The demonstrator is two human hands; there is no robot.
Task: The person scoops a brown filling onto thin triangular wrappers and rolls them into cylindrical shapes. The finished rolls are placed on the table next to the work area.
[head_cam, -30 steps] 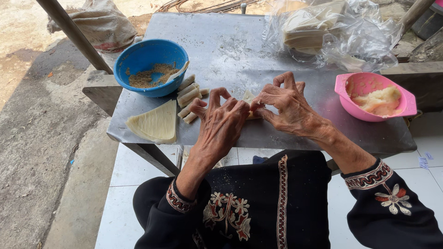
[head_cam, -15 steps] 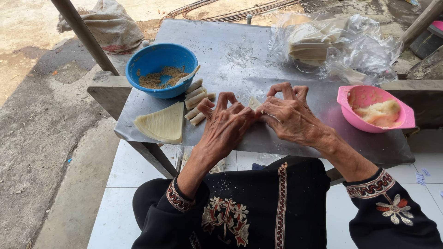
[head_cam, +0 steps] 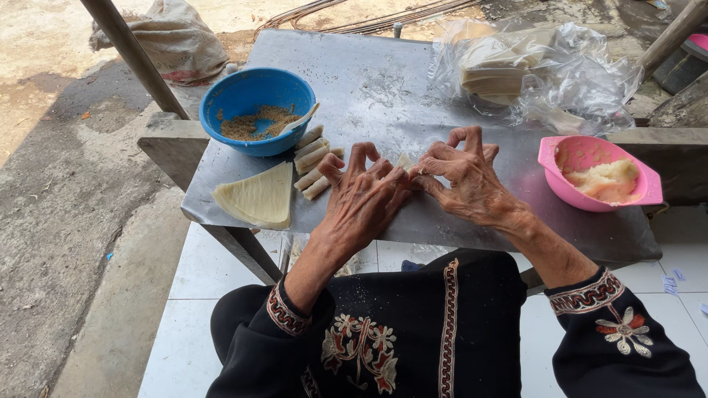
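Left hand (head_cam: pixel 365 199) and right hand (head_cam: pixel 464 177), fingers curled, still pinch the pastry wrapper (head_cam: pixel 405 161), little changed, rolling unfinished.

Mostly hidden under the left hand (head_cam: pixel 361 203) and right hand (head_cam: pixel 468 180): a pale wrapper piece (head_cam: pixel 404 160), only a small corner showing between the fingers (head_cam: pixel 413 175). Cannot tell its shape or fold. Blurred behind crinkled clear plastic bag (head_cam: pixel 590 81): a stack of pale wrappers (head_cam: pixel 490 70). Cut off at the right edge: a pink object (head_cam: pixel 697 40). Partly buried in the blue plastic bowl (head_cam: pixel 254 92): a white spoon (head_cam: pixel 299 119).
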